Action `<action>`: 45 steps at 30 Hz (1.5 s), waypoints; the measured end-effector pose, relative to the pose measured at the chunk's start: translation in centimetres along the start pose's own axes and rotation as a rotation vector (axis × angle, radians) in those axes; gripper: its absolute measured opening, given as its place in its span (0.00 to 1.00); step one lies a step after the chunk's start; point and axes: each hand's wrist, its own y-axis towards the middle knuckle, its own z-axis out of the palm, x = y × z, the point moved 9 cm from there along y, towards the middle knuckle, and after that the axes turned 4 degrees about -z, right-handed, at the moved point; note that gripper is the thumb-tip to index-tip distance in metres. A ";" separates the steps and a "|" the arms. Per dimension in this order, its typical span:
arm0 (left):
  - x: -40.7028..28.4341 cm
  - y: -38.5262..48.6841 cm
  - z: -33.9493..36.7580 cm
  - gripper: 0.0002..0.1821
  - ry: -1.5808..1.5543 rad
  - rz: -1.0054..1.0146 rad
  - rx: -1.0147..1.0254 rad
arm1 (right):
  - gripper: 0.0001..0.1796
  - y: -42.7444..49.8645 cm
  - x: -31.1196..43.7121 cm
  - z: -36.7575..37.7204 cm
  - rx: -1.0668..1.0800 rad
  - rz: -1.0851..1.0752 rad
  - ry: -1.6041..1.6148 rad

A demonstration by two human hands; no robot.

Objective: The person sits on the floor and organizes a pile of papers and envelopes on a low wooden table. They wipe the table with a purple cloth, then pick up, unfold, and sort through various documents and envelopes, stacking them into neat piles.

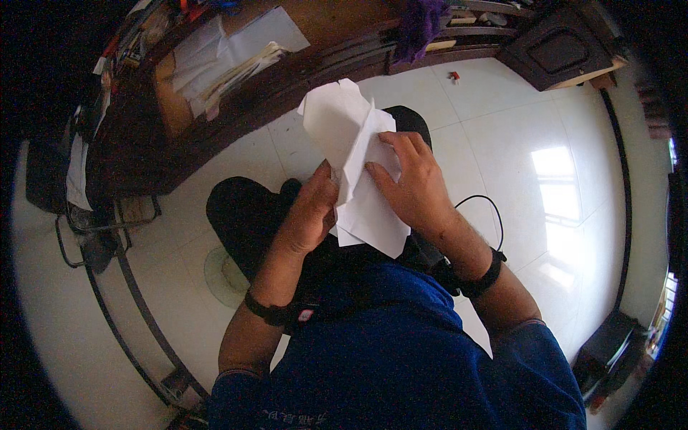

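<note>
A folded piece of white paper (371, 199) is held above my lap, with a raised crease running along its middle and several angled flaps. Its upper left part stands up as a broad, slightly curved panel. My left hand (314, 209) grips the paper's left edge, the thumb near the crease and the other fingers hidden behind. On the right, my right hand (416, 180) rests on the paper with thumb and fingertips against its surface, the thumb near the crease. Both wrists wear black straps.
A brown wooden desk (242, 99) bears loose papers (258, 59) at the upper left. Purple cloth (422, 29) hangs from its edge. A dark cabinet door (561, 45) stands open at upper right. A small red object (454, 77) lies on the tiled floor (484, 150). A black cable (494, 209) loops beside my right forearm.
</note>
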 end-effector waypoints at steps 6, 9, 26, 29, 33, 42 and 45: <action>-1.5 -0.7 -0.6 0.69 -0.186 0.082 0.022 | 0.25 1.0 0.6 -0.2 -0.102 -0.018 0.084; -2.0 -1.2 0.1 0.68 -0.098 0.085 0.069 | 0.24 1.2 0.1 0.0 -0.095 0.045 0.148; -2.4 -1.3 1.9 0.61 0.054 0.088 0.062 | 0.19 0.3 3.3 -2.2 -0.117 -0.146 -0.066; -2.0 -1.1 1.4 0.54 -0.014 0.056 -0.010 | 0.20 -0.1 4.1 -2.0 -0.041 -0.179 0.053; -1.9 -0.9 0.8 0.47 -0.150 0.099 -0.043 | 0.25 -1.0 5.4 -2.4 -0.003 -0.239 0.147; -1.8 1.4 0.4 0.41 0.053 0.118 -0.080 | 0.40 -1.5 6.2 -1.4 0.032 -0.345 0.138; -2.1 1.7 0.3 0.41 0.116 0.115 -0.079 | 0.35 -1.1 5.4 -0.5 0.041 -0.272 0.142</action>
